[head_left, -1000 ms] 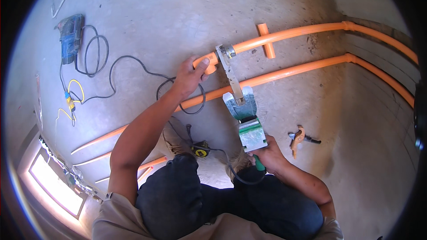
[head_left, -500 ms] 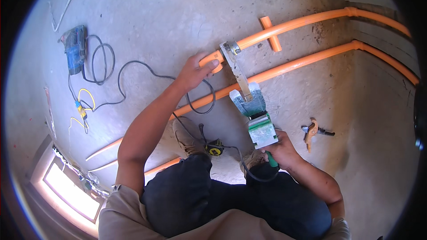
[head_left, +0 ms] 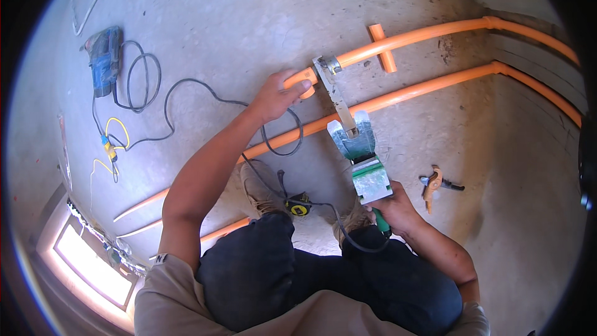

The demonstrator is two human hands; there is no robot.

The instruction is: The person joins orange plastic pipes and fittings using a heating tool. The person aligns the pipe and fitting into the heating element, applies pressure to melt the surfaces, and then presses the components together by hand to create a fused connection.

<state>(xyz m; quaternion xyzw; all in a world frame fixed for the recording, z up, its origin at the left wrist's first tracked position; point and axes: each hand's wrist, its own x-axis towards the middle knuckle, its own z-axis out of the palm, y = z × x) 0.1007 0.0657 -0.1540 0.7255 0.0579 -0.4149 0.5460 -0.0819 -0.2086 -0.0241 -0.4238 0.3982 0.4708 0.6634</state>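
My right hand is wrapped round the handle of a green corded pipe welding iron. Its long metal heating plate reaches away from me, across the nearer orange pipe. My left hand grips a short orange pipe fitting, a tee by its side outlet. The fitting sits against one side of the plate's far end. On the other side, the end of the farther orange pipe meets the metal socket on the plate.
A short orange pipe piece lies under the farther pipe. An orange-handled pipe cutter rests on the floor at the right, a yellow and black tape measure by my shoe. At the left are a blue drill and its looped black cable.
The view has shifted slightly. Both hands keep their holds, and the iron, fitting and pipe end stay together.
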